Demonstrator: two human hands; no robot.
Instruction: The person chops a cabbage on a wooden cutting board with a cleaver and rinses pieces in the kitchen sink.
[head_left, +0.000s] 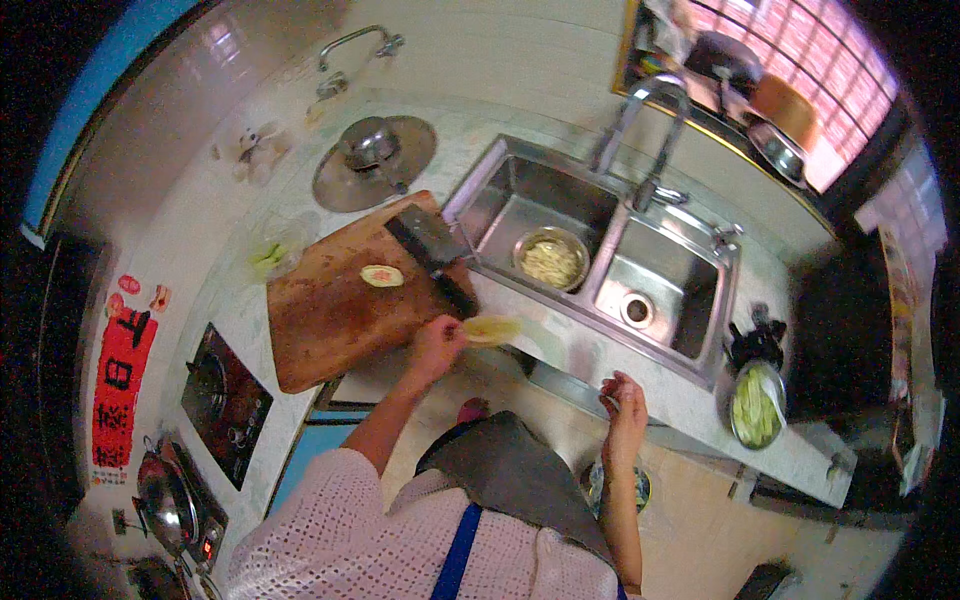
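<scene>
My left hand (439, 346) grips a blurred, flat, pale yellow thing (491, 330) at its end, just off the near right corner of a wooden cutting board (337, 322). What that thing is, I cannot tell. A cleaver (426, 236) lies on the board's right side, its dark handle towards me. Left of the blade lies an oval pale slice (382, 276) with a pinkish middle. My right hand (624, 401) is raised near the counter's front edge, fingers slightly curled, with nothing seen in it. A metal bowl of pale cut pieces (551, 259) stands in the left sink basin.
The double sink (607, 247) has a tall faucet (637, 135). A bowl of green cut vegetable (756, 405) stands at the counter's right. A plastic bag with green bits (274, 255) and a metal lid (375, 161) lie beyond the board. Left are a cooktop (225, 405) and a pan (165, 499).
</scene>
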